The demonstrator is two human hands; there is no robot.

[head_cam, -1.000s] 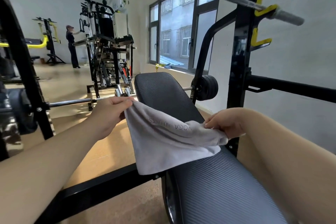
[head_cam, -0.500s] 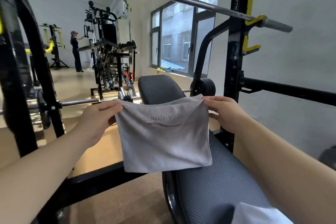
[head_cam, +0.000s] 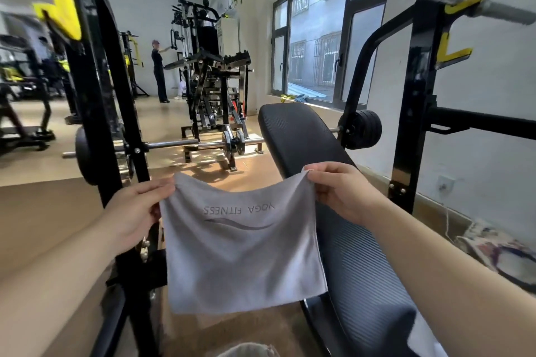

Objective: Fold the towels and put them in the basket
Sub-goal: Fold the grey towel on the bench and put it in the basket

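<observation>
Centre frame: grey rectangular cloth towel (head_cam: 243, 252), hanging flat.
Left grip (head_cam: 135, 211): pinching its upper-left corner.
Right grip (head_cam: 343, 191): pinching its upper-right corner.

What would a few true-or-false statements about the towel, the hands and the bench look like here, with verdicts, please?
1. The left hand pinches a top corner of the grey towel. True.
2. The towel lies flat on the bench. False: it hangs from both hands, partly in front of the bench.
3. The right hand pinches the other top corner. True.
4. The towel's lettering reads upright in the head view. False: "YOGA FITNESS" appears upside down.
</observation>
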